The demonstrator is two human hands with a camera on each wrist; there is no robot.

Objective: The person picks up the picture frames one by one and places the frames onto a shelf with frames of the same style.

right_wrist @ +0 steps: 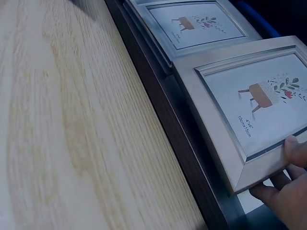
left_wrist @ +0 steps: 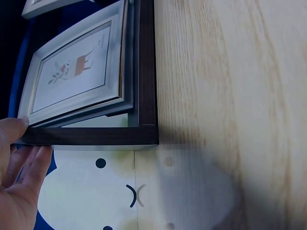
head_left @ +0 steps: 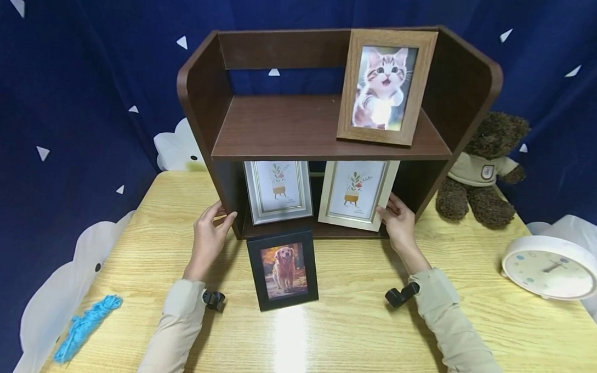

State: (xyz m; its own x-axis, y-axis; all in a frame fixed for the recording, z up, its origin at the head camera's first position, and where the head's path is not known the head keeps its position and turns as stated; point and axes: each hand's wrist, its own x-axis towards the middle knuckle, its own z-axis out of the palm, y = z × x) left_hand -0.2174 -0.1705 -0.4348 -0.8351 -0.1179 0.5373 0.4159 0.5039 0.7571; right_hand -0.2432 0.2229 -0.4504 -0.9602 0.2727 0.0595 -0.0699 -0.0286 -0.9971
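My left hand (head_left: 212, 235) grips the front edge of the left side panel of a dark brown two-tier shelf (head_left: 281, 125), thumb inside and fingers outside. In the left wrist view, the thumb lies close to a silver picture frame (left_wrist: 115, 52) leaning in the lower tier. My right hand (head_left: 398, 223) pinches the lower right edge of a cream picture frame (head_left: 326, 198), thumb on its front and fingers behind. That frame stands tilted back in the lower tier, right of the silver one. Both show a potted plant print.
A wooden frame with a kitten picture (head_left: 344, 95) stands on the upper tier's right. In front of the shelf is a black frame with a dog picture (head_left: 283, 274). Blue yarn (head_left: 87, 328) lies left; a teddy bear (head_left: 481, 171) and a white clock (head_left: 549, 266) are right.
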